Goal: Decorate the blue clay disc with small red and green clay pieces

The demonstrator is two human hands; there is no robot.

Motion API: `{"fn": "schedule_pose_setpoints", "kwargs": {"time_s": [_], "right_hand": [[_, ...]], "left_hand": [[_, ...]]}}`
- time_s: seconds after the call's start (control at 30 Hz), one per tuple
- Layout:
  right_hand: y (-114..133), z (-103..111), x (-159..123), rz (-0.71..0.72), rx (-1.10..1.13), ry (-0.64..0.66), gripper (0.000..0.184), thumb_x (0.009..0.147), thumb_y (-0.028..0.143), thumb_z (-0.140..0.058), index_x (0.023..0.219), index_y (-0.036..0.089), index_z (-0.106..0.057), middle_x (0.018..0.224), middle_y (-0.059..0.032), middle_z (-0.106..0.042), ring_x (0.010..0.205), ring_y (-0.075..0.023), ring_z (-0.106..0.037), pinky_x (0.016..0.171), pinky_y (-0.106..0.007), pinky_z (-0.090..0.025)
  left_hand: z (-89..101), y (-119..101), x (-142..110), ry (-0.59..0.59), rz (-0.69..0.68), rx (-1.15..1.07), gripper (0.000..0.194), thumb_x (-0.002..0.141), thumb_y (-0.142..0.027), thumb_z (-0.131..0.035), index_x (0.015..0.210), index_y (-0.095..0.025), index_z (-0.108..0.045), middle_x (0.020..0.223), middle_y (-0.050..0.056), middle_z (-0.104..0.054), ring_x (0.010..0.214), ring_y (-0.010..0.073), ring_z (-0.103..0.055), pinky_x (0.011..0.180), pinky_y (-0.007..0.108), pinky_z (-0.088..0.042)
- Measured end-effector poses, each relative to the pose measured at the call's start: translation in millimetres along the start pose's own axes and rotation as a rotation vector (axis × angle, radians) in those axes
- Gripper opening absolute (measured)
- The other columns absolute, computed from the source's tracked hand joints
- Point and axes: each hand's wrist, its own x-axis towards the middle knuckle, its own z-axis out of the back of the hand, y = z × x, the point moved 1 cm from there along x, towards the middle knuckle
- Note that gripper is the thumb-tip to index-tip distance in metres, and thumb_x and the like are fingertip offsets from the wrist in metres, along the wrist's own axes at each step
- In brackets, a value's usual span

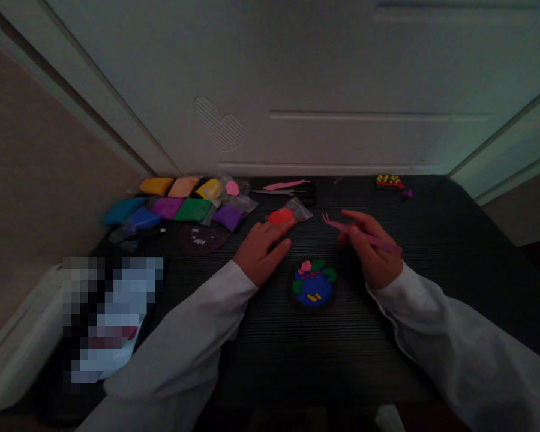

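My right hand (pixel 375 255) grips a pink modelling tool (pixel 380 242) whose forked tip points left, up off the table. My left hand (pixel 263 252) lies with its fingers stretched forward and the thumb apart, the fingertips touching a clear bag of red-orange clay (pixel 280 216). Between the hands, nearer to me, sits a small round clay pond (pixel 315 289) with a dark rim. On its blue surface are green lily pads, a pink flower, small red pieces and yellow pieces.
Bags of coloured clay, such as green clay (pixel 193 210), crowd the back left. Scissors (pixel 283 192) and another pink tool (pixel 285 185) lie by the wall. A small colourful clay piece (pixel 389 182) stands back right. A lit, blurred screen (pixel 121 318) is at left.
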Motion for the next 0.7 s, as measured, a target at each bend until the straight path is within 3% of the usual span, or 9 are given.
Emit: {"fn": "schedule_pose_setpoints", "kwargs": {"time_s": [0.1,0.2,0.5,0.7], "right_hand": [[-2.6,2.0,2.3,-0.145,0.269,0.009,0.023,0.082,0.034,-0.040,0.093,0.018,-0.053,0.076,-0.0022,-0.062,0.072,-0.0139,-0.060,0.069,-0.032,-0.046],[-0.2,4.0,1.9,-0.200,0.377,0.031,0.021,0.079,0.035,-0.048,0.090,0.018,-0.054,0.075,-0.0021,-0.064,0.071,-0.0143,-0.062,0.069,-0.032,-0.048],[15.4,13.0,-9.6,-0.184,0.245,0.047,0.009,0.073,0.029,-0.057,0.075,0.021,-0.054,0.063,0.0032,-0.054,0.057,-0.0102,-0.052,0.051,-0.023,-0.042],[20.1,18.6,-16.1,-0.129,0.168,0.293,0.013,0.074,0.026,-0.056,0.085,0.022,-0.051,0.074,-0.0005,-0.060,0.066,-0.0144,-0.058,0.055,-0.026,-0.045]], "left_hand": [[-3.3,5.0,1.4,0.015,-0.001,-0.058,0.032,0.080,-0.033,-0.040,0.099,-0.014,-0.058,0.082,0.005,-0.056,0.079,0.0164,-0.047,0.074,0.029,-0.036],[-4.8,5.9,1.9,0.016,0.004,-0.063,0.028,0.077,-0.032,-0.046,0.091,-0.014,-0.061,0.076,0.004,-0.056,0.074,0.0157,-0.048,0.070,0.028,-0.036],[-5.0,6.0,1.8,-0.007,-0.006,-0.103,0.021,0.073,-0.030,-0.053,0.081,-0.014,-0.063,0.069,0.003,-0.056,0.069,0.0143,-0.049,0.067,0.028,-0.038],[-5.8,3.0,2.0,0.035,-0.016,-0.092,0.019,0.072,-0.031,-0.053,0.076,-0.015,-0.063,0.068,0.003,-0.058,0.069,0.0142,-0.051,0.067,0.028,-0.039]]}}
